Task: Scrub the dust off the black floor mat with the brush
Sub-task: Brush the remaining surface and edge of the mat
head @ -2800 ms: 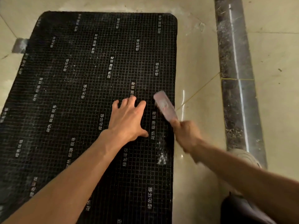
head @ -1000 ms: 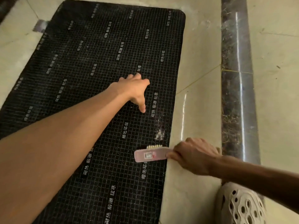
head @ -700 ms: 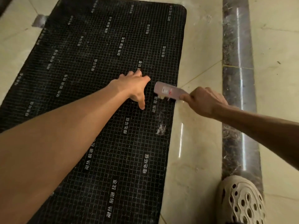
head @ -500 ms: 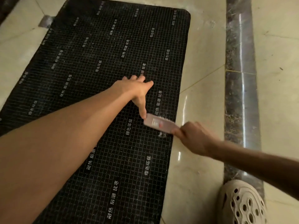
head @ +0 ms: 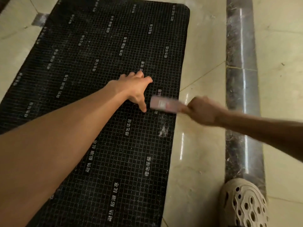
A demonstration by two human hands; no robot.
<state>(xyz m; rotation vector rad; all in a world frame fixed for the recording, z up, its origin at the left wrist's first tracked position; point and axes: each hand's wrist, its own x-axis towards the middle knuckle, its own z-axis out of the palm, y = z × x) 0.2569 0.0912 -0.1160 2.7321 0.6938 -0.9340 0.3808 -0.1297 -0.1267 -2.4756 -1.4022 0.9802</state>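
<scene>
Flat on the tiled floor lies the mat, black with a white grid and printed characters. Left hand rests on it near its 3 o'clock edge, fingers straight and spread, thumb pointing toward 6 o'clock. Right hand, blurred, has its grip curled round the handle of the brush, whose pink back faces up; its head sits over the mat just at 3 o'clock of the left thumb. A pale dust patch shows at 6 o'clock of the brush. A perforated shoe stands on the dark stone strip.
</scene>
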